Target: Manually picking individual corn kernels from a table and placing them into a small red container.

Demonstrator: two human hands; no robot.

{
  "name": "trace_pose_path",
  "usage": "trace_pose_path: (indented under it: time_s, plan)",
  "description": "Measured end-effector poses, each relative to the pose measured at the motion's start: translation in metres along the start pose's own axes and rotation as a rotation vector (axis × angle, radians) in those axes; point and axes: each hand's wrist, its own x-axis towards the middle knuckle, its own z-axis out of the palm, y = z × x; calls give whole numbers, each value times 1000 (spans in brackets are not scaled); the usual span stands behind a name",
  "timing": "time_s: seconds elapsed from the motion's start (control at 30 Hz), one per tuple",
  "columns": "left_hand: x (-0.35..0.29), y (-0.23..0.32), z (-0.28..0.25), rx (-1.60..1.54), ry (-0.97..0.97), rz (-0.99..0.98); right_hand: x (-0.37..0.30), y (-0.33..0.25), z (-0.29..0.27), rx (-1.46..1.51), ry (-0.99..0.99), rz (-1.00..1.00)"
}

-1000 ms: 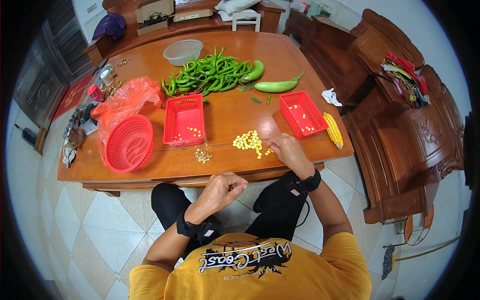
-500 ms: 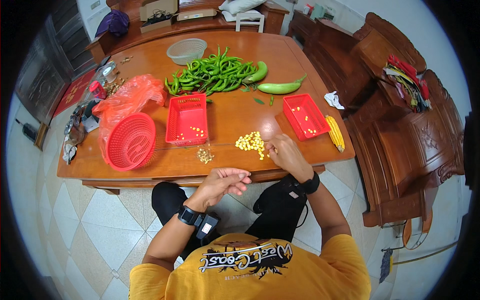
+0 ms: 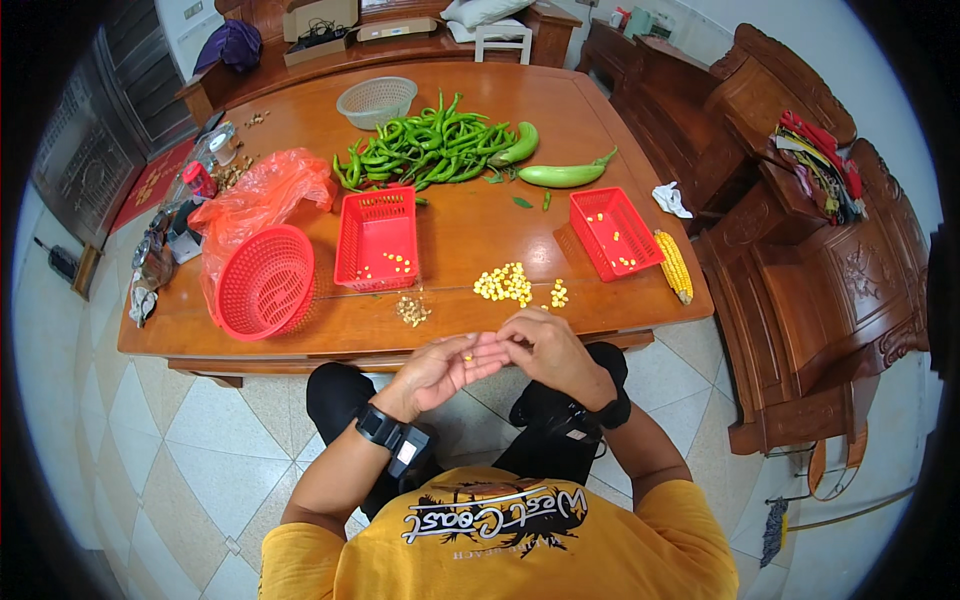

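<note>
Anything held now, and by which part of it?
A corn kernel lies on the upturned left hand, seemingly loose rather than gripped by any part. Whether the right hand pinches anything can't be told.

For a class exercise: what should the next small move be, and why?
Perhaps the right hand should uncurl over the left hand: the left hand faces palm-up with a yellow kernel on it, and the right fingers curl at its fingertips.

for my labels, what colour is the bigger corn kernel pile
The kernel pile is yellow, clearest in the head view.
</note>
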Motion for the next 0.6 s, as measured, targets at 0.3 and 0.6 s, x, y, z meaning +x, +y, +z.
trace_pose_path:
  time_s: [0.3,0.6]
  plan:
    - [-36,76,25,249,102,430,-1,34,-8,-35,57,166]
    - [-33,120,0,812,353,759,9,50,-6,-145,45,136]
